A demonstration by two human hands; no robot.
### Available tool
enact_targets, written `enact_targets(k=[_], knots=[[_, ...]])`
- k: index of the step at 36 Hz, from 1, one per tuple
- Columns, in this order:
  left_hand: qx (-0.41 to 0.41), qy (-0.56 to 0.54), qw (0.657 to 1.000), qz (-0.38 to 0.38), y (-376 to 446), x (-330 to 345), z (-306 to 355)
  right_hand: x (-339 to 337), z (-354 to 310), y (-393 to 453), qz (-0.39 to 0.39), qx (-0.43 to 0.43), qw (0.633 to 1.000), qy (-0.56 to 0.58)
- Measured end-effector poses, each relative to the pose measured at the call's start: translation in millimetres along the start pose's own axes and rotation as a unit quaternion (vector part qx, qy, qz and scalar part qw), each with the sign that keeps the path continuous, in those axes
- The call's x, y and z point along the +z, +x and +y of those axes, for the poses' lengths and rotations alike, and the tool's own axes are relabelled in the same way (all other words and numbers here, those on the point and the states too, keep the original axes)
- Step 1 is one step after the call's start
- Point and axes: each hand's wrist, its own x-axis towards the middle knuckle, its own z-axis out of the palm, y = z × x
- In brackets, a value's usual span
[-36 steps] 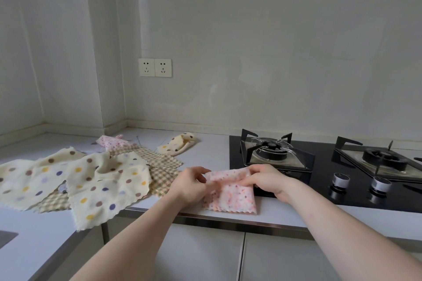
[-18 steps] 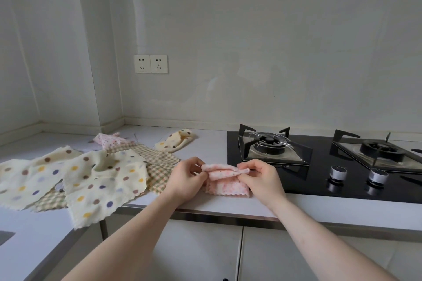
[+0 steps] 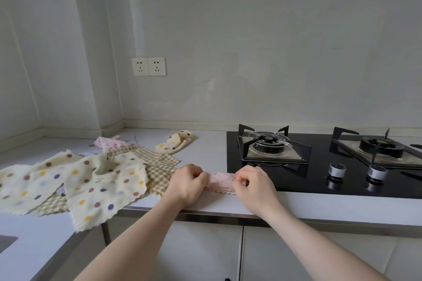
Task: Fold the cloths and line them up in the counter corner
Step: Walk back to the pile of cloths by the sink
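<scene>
A small pink speckled cloth [image 3: 219, 182] lies folded into a narrow strip on the white counter [image 3: 205, 148], near its front edge. My left hand [image 3: 186, 183] pinches its left end and my right hand [image 3: 251, 183] pinches its right end. To the left lie two cream polka-dot cloths [image 3: 96, 187], spread flat and overlapping a checked cloth [image 3: 159, 166]. Behind them sit a bunched pink cloth [image 3: 109, 143] and a folded cream polka-dot cloth [image 3: 177, 142], both nearer the counter corner.
A black gas hob [image 3: 319, 175] with two burners and two knobs lies just right of my hands. A double wall socket [image 3: 148, 66] is above the counter. A sink edge [image 3: 6, 243] shows at the lower left. Cabinet doors run below the counter.
The pink cloth hung down over the counter edge a second ago; both hands have folded it up into a narrow strip lying on the counter. The camera has dipped slightly.
</scene>
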Motion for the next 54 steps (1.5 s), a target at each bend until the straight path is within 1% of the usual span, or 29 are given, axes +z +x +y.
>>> enact_targets(k=[3, 7, 9, 11, 13, 17, 19, 22, 25, 28, 31, 36, 40, 43, 45, 47, 49, 51, 54], knots=[[-0.008, 0.011, 1.000, 0.004, 0, 2, 2, -4, 2, -1, 0.009, 0.001, 1.000, -0.010], [-0.017, 0.083, 0.996, -0.006, 0, 3, 4, -6, 1, -1, 0.022, 0.034, 0.999, 0.024], [-0.019, 0.104, 0.994, -0.017, 0, 2, 4, -5, 2, 0, 0.030, 0.026, 0.999, 0.021], [-0.016, 0.122, 0.992, -0.032, 1, 2, 2, -3, 2, 2, 0.038, 0.010, 0.999, -0.005], [-0.009, 0.138, 0.990, -0.042, 2, 2, 0, -1, 0, 5, 0.030, 0.015, 0.998, -0.044], [0.006, 0.152, 0.987, -0.052, 5, 2, -5, 0, -5, 7, -0.019, 0.075, 0.993, -0.088], [0.011, 0.137, 0.989, -0.054, 5, 2, -4, 0, -6, 6, -0.038, 0.088, 0.991, -0.091], [0.019, 0.088, 0.994, -0.056, 2, 2, -4, -2, -6, 5, -0.043, 0.088, 0.992, -0.079], [0.002, 0.008, 0.999, -0.041, 0, -1, -4, -4, -4, 5, -0.044, 0.084, 0.995, -0.027], [-0.018, -0.040, 0.998, -0.049, 0, -3, -5, -9, -4, 5, -0.048, 0.074, 0.996, 0.031], [-0.027, -0.053, 0.997, -0.057, 2, -3, -6, -10, -1, 4, -0.058, 0.073, 0.994, 0.063], [-0.018, -0.082, 0.994, -0.064, 6, -1, -5, 0, 10, 6, -0.063, 0.087, 0.990, 0.095], [-0.065, -0.113, 0.989, -0.076, 9, -2, -3, -4, 10, 11, -0.076, 0.103, 0.986, 0.103], [-0.108, -0.100, 0.986, -0.084, 13, -9, 6, -6, 7, 14, -0.081, 0.125, 0.984, 0.094], [-0.155, -0.104, 0.978, -0.098, 16, -16, 16, -10, 3, 16, -0.101, 0.158, 0.978, 0.096], [-0.208, -0.115, 0.964, -0.120, 20, -24, 32, -22, -5, 22, -0.137, 0.203, 0.962, 0.122], [-0.255, -0.139, 0.947, -0.141, 23, -35, 52, -47, -20, 35, -0.174, 0.256, 0.938, 0.157], [-0.281, -0.159, 0.935, -0.149, 24, -50, 78, -77, -37, 46, -0.194, 0.285, 0.924, 0.163], [-0.272, -0.179, 0.931, -0.162, 27, -86, 132, -133, -62, 55, -0.207, 0.301, 0.918, 0.158]])
